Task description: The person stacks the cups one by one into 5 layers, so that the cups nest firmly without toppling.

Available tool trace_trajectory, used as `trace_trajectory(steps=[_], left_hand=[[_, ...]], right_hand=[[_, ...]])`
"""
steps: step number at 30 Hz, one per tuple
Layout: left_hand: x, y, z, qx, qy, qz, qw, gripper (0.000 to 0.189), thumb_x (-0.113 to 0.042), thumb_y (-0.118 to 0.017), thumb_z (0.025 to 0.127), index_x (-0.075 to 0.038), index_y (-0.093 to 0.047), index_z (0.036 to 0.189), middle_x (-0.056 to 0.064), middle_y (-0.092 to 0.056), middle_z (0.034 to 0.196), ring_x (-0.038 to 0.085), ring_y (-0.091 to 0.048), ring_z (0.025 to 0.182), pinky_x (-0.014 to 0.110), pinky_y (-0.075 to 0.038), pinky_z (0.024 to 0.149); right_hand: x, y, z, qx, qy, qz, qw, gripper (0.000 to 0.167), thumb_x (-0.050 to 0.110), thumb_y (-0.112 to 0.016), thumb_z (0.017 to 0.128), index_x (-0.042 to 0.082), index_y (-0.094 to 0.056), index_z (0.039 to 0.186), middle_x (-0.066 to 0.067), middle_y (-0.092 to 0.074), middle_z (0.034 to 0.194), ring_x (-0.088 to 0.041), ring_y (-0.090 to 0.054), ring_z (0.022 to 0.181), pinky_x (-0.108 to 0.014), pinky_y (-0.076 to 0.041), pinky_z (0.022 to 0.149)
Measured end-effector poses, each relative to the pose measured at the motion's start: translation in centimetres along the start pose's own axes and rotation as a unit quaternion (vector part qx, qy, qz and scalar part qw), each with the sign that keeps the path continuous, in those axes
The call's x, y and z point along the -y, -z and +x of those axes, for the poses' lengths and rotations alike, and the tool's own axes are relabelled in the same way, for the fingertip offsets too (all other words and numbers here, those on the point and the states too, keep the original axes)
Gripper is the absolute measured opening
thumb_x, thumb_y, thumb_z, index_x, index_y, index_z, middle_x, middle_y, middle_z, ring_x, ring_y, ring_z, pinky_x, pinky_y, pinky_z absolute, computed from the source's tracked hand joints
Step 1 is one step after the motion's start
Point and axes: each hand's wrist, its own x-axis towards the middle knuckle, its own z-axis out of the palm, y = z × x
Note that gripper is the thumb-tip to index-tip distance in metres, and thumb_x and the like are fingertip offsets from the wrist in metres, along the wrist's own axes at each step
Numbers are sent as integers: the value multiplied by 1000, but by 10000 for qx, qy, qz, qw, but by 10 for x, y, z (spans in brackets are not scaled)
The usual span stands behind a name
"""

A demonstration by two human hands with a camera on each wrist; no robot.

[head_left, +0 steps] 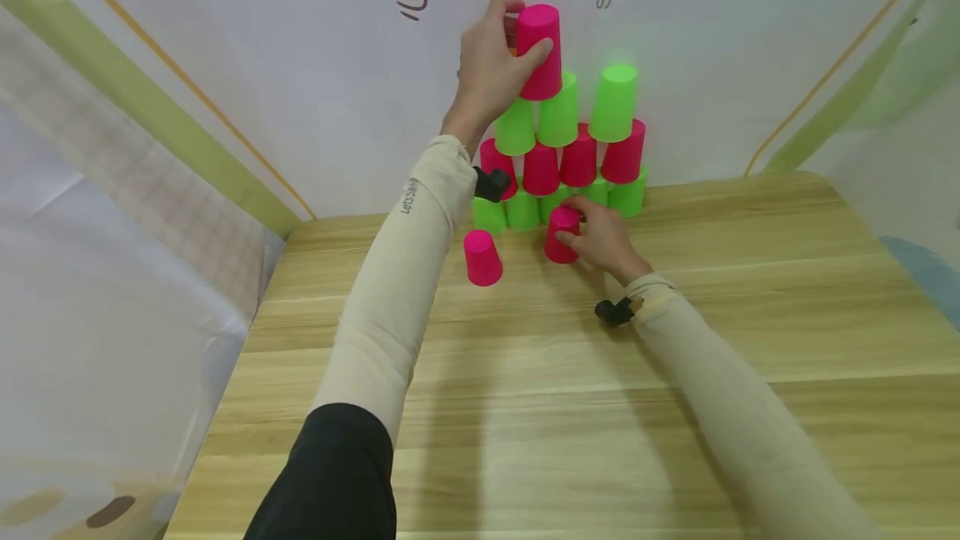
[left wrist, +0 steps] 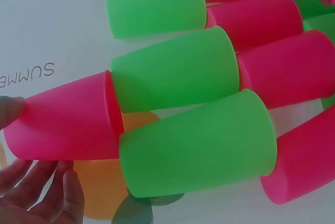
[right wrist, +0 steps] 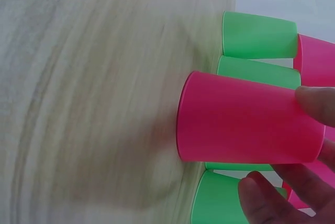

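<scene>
My left hand (head_left: pixel 491 61) holds an upside-down pink cup (head_left: pixel 540 48) at the top of a cup pyramid, thumb on one side and fingers on the other. In the left wrist view, the rim of this cup (left wrist: pixel 68 122) meets the bases of two green cups (left wrist: pixel 178 72). Lower down, my right hand (head_left: pixel 603 236) grips another upside-down pink cup (head_left: pixel 561 240) in front of the bottom row. Whether its rim touches the table cannot be told. A third green cup (head_left: pixel 615 102) stands at the right of the upper row.
Below the upper green cups stands a row of pink cups (head_left: pixel 622 152), over a bottom row of green cups (head_left: pixel 522 211). A loose pink cup (head_left: pixel 482 258) stands on the wooden table (head_left: pixel 525 440) at front left. Behind the pyramid hangs a printed white cloth (head_left: pixel 300 48).
</scene>
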Motion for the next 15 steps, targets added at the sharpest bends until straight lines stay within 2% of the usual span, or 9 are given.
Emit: trace_trajectory(steps=[8,15], left_hand=[[6,-1,-1,-178,107,266,9994,63,-30,-70,93,-17,-40,147,1,-57,143,11,-56,128,18,-52,102],[7,-1,-4,-350,-24,651,9973,64,-30,-72,92,-14,-40,145,2,-57,143,11,-54,130,17,-49,104]], right_hand=[[1,-4,1,-13,2,89,10000,53,15,-70,91,3,-52,139,-24,-64,130,-42,-60,122,-56,-51,100],[-1,-4,0,-44,17,173,9998,54,16,-70,91,2,-51,140,-25,-64,130,-42,-60,121,-55,-51,100]])
